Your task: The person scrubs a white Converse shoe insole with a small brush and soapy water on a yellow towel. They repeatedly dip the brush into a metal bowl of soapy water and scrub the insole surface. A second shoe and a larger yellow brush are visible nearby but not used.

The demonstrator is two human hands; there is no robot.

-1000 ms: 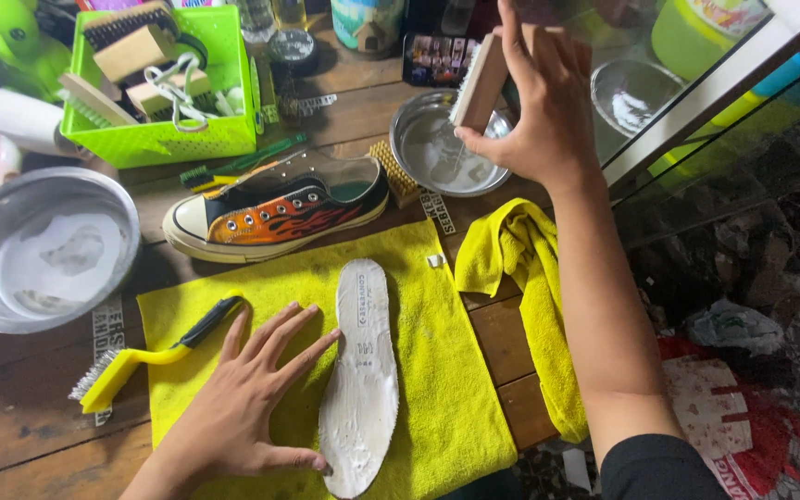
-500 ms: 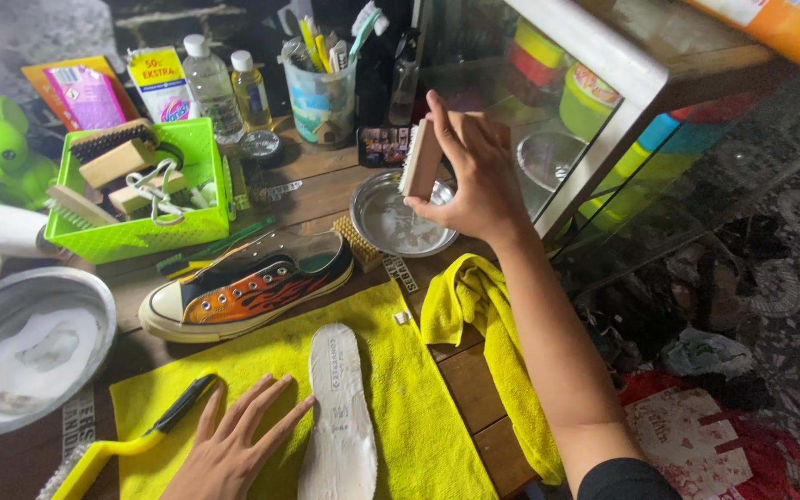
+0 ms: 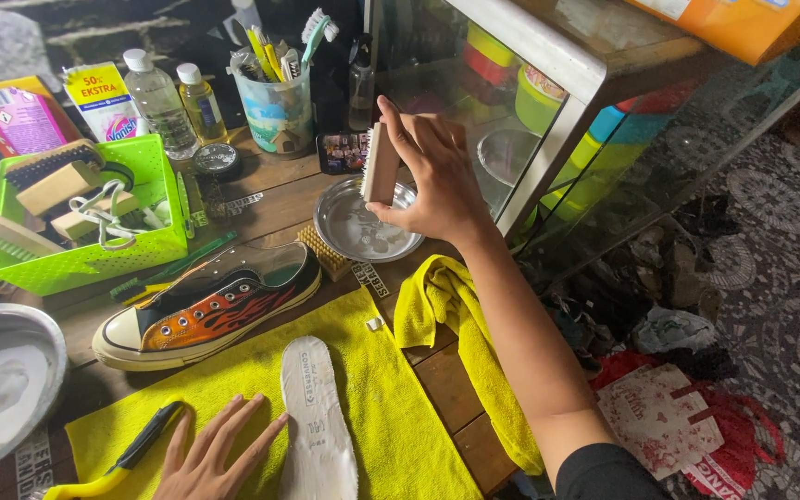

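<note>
Wooden scrub brush gripped upright in right hand over round steel bowl, frame centre; left hand, fingers splayed, has slid off white insole.

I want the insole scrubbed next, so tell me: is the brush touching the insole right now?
No. The right hand holds the brush up over the metal bowl, well away from the insole on the yellow cloth.

Wooden brush in right hand above small metal bowl
</note>
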